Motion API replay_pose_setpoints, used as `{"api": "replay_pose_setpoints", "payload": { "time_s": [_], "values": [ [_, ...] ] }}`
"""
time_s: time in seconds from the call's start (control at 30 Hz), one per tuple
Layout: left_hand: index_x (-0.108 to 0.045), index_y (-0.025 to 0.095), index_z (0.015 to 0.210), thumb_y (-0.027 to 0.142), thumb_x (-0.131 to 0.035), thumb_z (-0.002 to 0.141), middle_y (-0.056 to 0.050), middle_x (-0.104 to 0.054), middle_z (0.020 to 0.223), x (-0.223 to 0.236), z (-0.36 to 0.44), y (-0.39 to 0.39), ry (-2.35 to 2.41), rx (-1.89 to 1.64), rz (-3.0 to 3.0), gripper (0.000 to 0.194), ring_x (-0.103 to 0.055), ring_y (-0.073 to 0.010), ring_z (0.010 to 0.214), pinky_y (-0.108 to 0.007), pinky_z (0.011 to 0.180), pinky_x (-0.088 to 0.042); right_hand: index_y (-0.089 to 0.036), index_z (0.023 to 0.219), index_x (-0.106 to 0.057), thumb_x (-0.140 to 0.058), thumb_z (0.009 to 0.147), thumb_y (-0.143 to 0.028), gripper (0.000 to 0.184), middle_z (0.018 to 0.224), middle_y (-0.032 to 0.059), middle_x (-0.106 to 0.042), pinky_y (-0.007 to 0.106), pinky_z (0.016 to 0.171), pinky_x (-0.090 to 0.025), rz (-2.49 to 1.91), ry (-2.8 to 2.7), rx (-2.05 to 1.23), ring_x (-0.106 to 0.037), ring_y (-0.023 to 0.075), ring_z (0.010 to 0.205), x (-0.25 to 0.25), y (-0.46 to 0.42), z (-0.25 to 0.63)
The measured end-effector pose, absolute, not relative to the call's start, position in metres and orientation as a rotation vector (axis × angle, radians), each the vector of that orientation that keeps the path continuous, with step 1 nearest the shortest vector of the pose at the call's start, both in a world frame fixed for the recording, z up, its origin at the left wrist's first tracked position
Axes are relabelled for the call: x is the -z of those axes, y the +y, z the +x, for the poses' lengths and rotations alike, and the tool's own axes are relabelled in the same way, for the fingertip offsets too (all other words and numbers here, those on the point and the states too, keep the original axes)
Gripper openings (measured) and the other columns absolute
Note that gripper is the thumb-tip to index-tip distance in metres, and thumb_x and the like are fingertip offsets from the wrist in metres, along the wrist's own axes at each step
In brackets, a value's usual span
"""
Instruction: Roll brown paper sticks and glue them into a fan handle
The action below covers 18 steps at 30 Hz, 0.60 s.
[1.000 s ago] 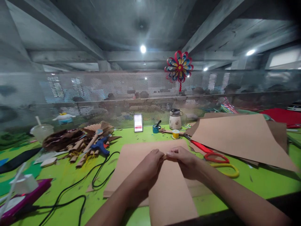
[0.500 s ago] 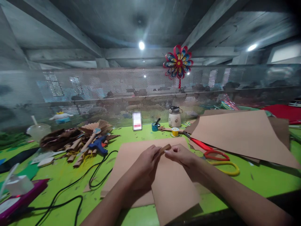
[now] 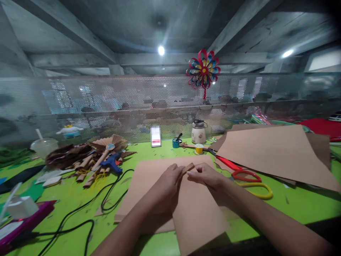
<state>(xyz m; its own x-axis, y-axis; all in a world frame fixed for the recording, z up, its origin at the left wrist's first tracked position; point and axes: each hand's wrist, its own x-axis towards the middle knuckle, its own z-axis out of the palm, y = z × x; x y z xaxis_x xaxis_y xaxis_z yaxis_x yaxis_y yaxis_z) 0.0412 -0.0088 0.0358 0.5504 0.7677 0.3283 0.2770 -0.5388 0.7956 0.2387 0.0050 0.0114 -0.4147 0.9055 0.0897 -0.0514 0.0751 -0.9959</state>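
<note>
A long strip of brown kraft paper slants toward me over a stack of the same paper. Its far end is folded over into a narrow band. My left hand pinches the left side of that fold, fingers closed. On the right side, my right hand grips the fold between thumb and fingers. The fingertips hide part of the folded edge. Scissors with red and yellow handles lie right of my right hand.
A blue glue gun with a black cord lies left, beside rolled paper pieces. A phone, a blue tape roll, a yellow spool and a bottle stand at the back. Large brown sheets cover the right.
Both hands stay on the folded end of the strip, with only slight finger movement. The whole view has shifted a little.
</note>
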Motion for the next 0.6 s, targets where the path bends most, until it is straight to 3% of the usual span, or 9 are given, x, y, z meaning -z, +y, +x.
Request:
{"api": "replay_pose_setpoints", "payload": {
  "time_s": [0.13, 0.27, 0.43, 0.6],
  "values": [
    [-0.061, 0.025, 0.106, 0.038, -0.036, 0.097, -0.007, -0.058, 0.096, -0.036, 0.042, -0.009, 0.897, -0.845, 2.156, 0.030, -0.056, -0.0211, 0.089, -0.033, 0.076, -0.047, -0.010, 0.099, -0.068, -0.081, 0.066, -0.040, 0.046, 0.090, 0.0077, -0.066, 0.031, 0.078, -0.045, -0.820, -1.494, -1.665, -0.060, 0.0168, 0.080, -0.015, 0.000, 0.238],
    [-0.062, 0.023, 0.105, 0.035, -0.032, 0.098, -0.007, -0.057, 0.096, -0.035, 0.039, 0.001, 0.932, -0.814, 2.263, 0.034, -0.054, -0.0205, 0.087, -0.033, 0.079, -0.047, -0.010, 0.098, -0.069, -0.081, 0.067, -0.039, 0.044, 0.085, 0.0069, -0.067, 0.030, 0.075, -0.047, -0.812, -1.525, -1.679, -0.061, 0.0170, 0.077, -0.014, 0.001, 0.239],
    [-0.059, 0.021, 0.117, 0.026, -0.035, 0.094, -0.008, -0.056, 0.097, -0.034, 0.035, 0.015, 0.946, -0.701, 2.508, 0.034, -0.053, -0.0214, 0.089, -0.035, 0.085, -0.044, -0.009, 0.098, -0.068, -0.079, 0.070, -0.037, 0.041, 0.079, 0.0043, -0.064, 0.026, 0.067, -0.045, -0.798, -1.555, -1.671, -0.057, 0.0140, 0.071, -0.011, 0.003, 0.240],
    [-0.060, 0.020, 0.114, 0.021, -0.035, 0.092, -0.008, -0.056, 0.095, -0.032, 0.036, 0.017, 1.018, -0.667, 2.534, 0.034, -0.053, -0.0220, 0.090, -0.035, 0.084, -0.044, -0.011, 0.094, -0.069, -0.082, 0.067, -0.036, 0.039, 0.072, 0.0018, -0.063, 0.026, 0.063, -0.045, -0.798, -1.484, -1.747, -0.056, 0.0125, 0.063, -0.012, 0.000, 0.239]
  ]
}}
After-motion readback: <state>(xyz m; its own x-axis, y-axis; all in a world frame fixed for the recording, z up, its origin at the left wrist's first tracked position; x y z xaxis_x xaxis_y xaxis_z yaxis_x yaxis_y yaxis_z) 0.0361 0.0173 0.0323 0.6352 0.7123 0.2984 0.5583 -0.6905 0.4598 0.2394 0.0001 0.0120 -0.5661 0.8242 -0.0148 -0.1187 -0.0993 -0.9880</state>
